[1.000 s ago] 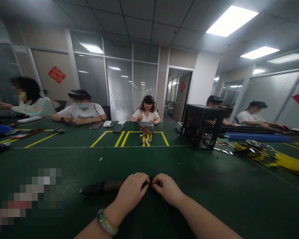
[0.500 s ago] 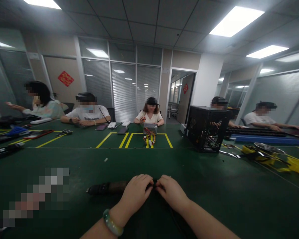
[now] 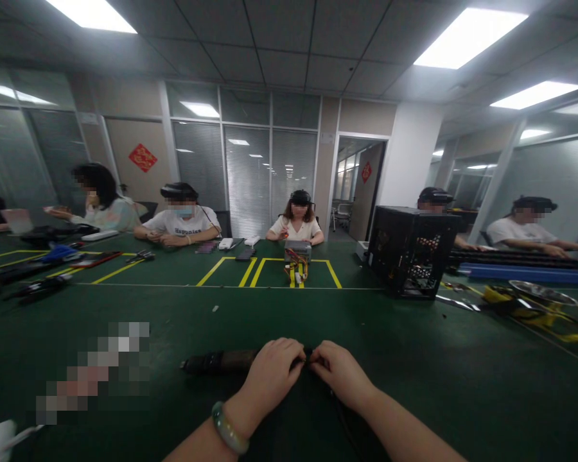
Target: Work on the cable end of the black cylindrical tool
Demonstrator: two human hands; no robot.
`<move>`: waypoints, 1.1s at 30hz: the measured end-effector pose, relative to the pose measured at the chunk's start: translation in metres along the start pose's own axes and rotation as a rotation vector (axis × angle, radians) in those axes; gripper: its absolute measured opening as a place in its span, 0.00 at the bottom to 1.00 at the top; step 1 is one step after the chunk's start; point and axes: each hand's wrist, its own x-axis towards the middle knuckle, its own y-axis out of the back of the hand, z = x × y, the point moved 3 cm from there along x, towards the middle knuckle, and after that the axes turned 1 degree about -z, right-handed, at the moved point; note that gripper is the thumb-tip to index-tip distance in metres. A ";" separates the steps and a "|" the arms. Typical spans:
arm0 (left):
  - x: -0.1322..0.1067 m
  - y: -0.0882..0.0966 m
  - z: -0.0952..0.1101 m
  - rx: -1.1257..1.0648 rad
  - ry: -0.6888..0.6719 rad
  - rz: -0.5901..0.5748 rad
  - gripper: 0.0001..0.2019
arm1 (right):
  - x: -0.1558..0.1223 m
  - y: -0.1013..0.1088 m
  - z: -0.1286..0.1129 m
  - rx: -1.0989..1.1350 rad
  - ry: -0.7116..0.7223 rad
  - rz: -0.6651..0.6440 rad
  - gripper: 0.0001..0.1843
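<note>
A dark electric screwdriver [image 3: 221,361] lies on the green table, its narrow tip pointing left. My left hand [image 3: 277,369], with a green bangle on the wrist, is closed around the tool's rear end. Close beside it, my right hand [image 3: 341,372] pinches at the tail, where a dark cable [image 3: 343,417] seems to join and then runs down toward me. Both sets of fingertips nearly meet, and they hide the join itself.
A black computer case [image 3: 409,253] stands at the back right, near a metal bowl [image 3: 542,292] and yellow pieces. Across the table, several people sit; a power supply [image 3: 297,251] with coloured wires is before one. Tools lie far left. A blurred-out patch [image 3: 96,372] covers something near left.
The view has turned slightly left, so everything appears further right. My hands keep the same hold at the screwdriver's tail, with hardly any movement against the table.
</note>
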 end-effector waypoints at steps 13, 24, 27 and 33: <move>0.001 0.000 -0.002 -0.027 -0.049 -0.008 0.06 | -0.001 0.002 -0.007 0.072 -0.010 0.019 0.05; -0.001 -0.002 -0.003 -0.065 -0.005 0.034 0.07 | 0.001 -0.001 -0.001 0.043 -0.023 -0.004 0.04; -0.001 0.000 -0.001 -0.029 -0.034 0.016 0.07 | 0.000 0.000 -0.003 0.041 -0.030 -0.012 0.04; -0.003 0.003 0.002 -0.027 -0.051 0.024 0.08 | 0.000 0.000 -0.003 0.047 -0.028 -0.006 0.04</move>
